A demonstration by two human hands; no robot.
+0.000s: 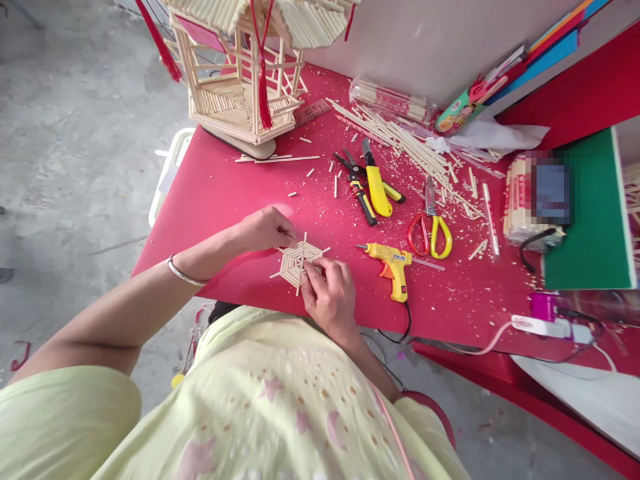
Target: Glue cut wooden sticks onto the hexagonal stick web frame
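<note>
A small hexagonal lattice of wooden sticks [291, 268], like a spider web with its spoke ends sticking out, is at the front edge of the red table. On its upper left side, my left hand [267, 230] has its fingers pinched at the rim; whether a loose piece is between them is too small to tell. My right hand [330, 293] grips the lattice from the lower right, thumb and forefinger near its middle. A yellow glue gun [393, 267] lies just right of my right hand, nozzle pointing left.
A stick-built pavilion [240, 87] with red tassels stands at the back left. Pliers [361, 193], a yellow utility knife [377, 183] and scissors [431, 223] lie mid-table. Loose sticks [400, 137] and shavings spread behind them. A power strip [550, 327] with cables sits front right.
</note>
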